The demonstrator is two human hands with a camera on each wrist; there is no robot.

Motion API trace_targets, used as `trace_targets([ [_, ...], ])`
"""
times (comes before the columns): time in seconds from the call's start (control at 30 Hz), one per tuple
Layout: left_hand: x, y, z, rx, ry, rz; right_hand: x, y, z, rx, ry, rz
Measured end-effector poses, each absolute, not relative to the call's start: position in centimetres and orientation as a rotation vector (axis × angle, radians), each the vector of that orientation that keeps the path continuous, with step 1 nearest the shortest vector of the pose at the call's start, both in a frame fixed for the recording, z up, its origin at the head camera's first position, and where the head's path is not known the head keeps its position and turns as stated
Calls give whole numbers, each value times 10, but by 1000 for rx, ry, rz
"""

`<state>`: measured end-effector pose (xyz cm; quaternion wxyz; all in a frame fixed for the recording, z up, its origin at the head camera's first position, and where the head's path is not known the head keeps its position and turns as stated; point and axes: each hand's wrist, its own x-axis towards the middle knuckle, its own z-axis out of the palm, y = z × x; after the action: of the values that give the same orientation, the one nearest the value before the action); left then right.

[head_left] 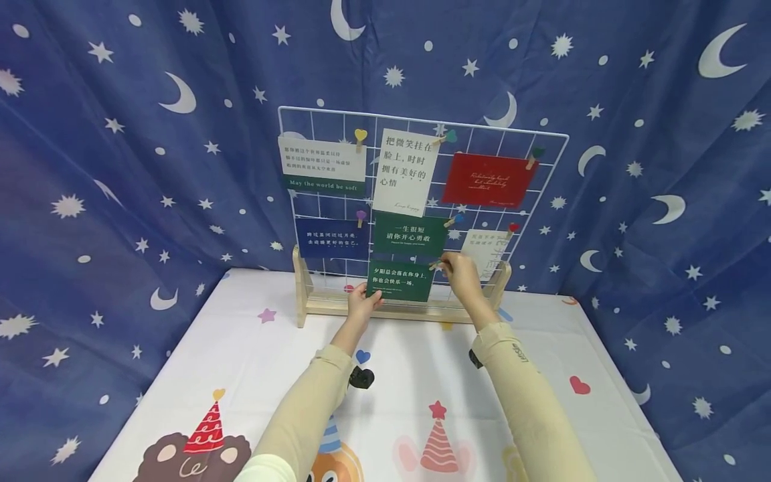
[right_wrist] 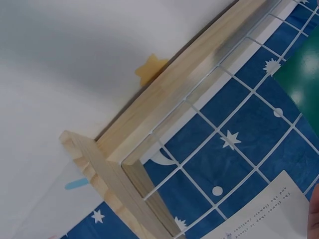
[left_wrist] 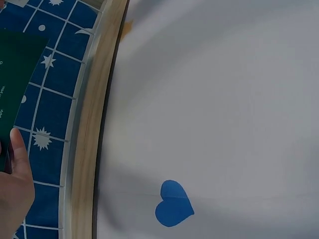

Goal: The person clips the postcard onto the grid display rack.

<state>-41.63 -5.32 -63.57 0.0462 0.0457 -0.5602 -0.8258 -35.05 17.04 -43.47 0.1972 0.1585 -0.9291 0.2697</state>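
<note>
My left hand (head_left: 361, 304) pinches the lower left edge of a dark green card (head_left: 400, 282) with white lettering, its thumb across the front. In the left wrist view, that thumb and the green card (left_wrist: 19, 74) appear at the left edge. At the card's upper right corner, my right hand (head_left: 462, 276) pinches a small wooden clothespin (head_left: 435, 266), partly hidden by the fingers. The card stands against the lower middle of a white wire grid (head_left: 337, 271), just below another green card (head_left: 409, 234). Only a sliver of the right hand (right_wrist: 314, 214) enters the right wrist view.
The grid stands in a wooden base (head_left: 331, 306) on a white patterned tablecloth (head_left: 241, 348). Heart-topped clothespins hold a red card (head_left: 489, 179), a blue card (head_left: 333, 239), a tall white card (head_left: 405, 173) and others. A starry blue curtain (head_left: 150, 154) hangs behind.
</note>
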Motion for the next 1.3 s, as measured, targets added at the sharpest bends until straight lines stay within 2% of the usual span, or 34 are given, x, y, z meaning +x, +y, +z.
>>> trace_targets([
  [0.07,-424,-53,-647,139,-1711,-2528,-351,171,-435,431,-2625,743],
  [0.2,-423,-51,-645,146,-1697,-2554,-351,170,-434,405,-2642,733],
  [0.37,-423,-49,-641,278,-1676,-2556,-348,163,-432,440,-2637,679],
  [0.5,-432,-49,-652,344,-1666,-2565,-346,156,-432,471,-2642,611],
  [0.67,-443,-48,-670,201,-1477,-2658,-348,150,-432,474,-2626,635],
  [1.03,-420,-50,-650,190,-1563,-2652,-348,144,-435,391,-2561,705],
  [1.3,-419,-53,-653,360,-1568,-2637,-343,140,-444,254,-2536,919],
])
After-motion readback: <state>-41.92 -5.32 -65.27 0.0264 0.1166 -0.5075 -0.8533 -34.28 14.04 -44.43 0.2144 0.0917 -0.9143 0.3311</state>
